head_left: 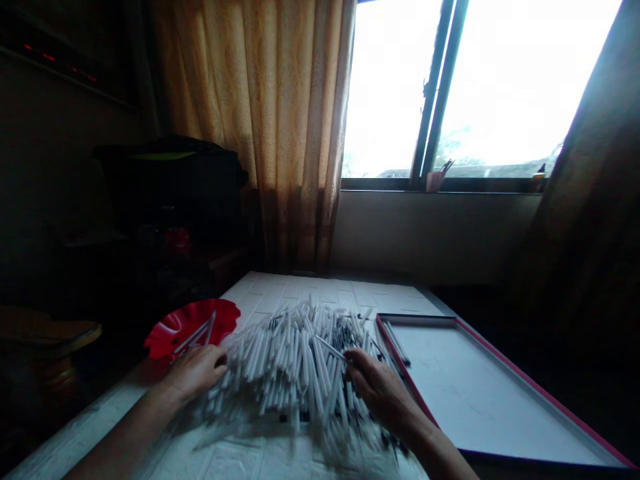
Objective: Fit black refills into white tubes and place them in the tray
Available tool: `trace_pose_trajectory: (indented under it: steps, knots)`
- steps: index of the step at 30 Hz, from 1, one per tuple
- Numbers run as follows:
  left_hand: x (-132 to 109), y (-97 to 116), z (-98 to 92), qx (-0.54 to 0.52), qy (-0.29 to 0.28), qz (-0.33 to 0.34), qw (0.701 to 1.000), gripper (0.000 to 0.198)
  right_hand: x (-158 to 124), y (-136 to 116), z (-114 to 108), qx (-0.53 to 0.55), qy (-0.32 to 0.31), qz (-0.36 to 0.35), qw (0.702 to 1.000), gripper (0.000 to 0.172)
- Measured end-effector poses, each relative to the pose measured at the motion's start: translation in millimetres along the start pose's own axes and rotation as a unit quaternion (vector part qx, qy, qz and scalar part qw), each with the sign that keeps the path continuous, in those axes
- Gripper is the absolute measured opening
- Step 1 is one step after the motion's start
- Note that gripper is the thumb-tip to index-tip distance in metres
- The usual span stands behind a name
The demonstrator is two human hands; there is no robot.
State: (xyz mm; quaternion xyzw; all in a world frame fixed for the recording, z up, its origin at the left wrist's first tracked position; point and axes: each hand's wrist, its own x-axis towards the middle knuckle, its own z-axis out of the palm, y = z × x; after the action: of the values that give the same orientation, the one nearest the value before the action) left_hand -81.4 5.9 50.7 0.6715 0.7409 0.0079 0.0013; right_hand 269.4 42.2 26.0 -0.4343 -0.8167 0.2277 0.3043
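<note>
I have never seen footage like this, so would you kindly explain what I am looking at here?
There is no machine: a camera worn on a person's head looks down at their two bare hands. On the white table lies a big pile of white sticks. The left hand rests at the pile's left edge, beside a red wavy dish holding a few sticks. The right hand pinches a single stick. To the right sits a flat red-edged tray with a couple of sticks in its near corner.

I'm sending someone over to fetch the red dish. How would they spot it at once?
On the white table under the window, look left of the big pile of white sticks. The red dish lies just beyond the left hand, the only wavy-rimmed round thing there, with a few sticks in it.
</note>
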Motion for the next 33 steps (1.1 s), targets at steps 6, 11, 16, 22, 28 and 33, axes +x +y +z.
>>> trace_pose_trajectory:
  steps: [6, 11, 16, 22, 28, 33]
  knots:
    - [-7.6, -13.3, -8.3, -0.006, 0.011, -0.018, 1.000, 0.022, -0.2, -2.0, -0.9, -0.023, 0.014, -0.003, 1.000, 0.034]
    - [-19.2, -10.6, -20.1, -0.021, 0.008, 0.018, 1.000, 0.027, -0.6, -4.8, -1.4, -0.024, 0.022, -0.009, 0.999, 0.035]
    - [-12.1, 14.3, -19.3, -0.021, 0.036, 0.069, 0.997, 0.031, -1.7, -5.6, 1.4, -0.025, 0.020, -0.015, 0.999, 0.038]
    - [-6.0, 43.1, -27.4, -0.010, 0.065, 0.091, 0.994, 0.034, -1.7, -5.1, 1.3, -0.019, 0.020, -0.020, 0.999, 0.032]
    - [-10.2, 68.1, -24.4, 0.018, 0.086, 0.100, 0.991, 0.031, -2.6, -16.1, 3.3, 0.004, 0.024, -0.017, 1.000, 0.033]
    - [-2.6, 79.7, -12.1, 0.041, 0.066, 0.103, 0.992, 0.022, -4.9, -21.8, 12.2, -0.016, 0.007, -0.021, 1.000, 0.029]
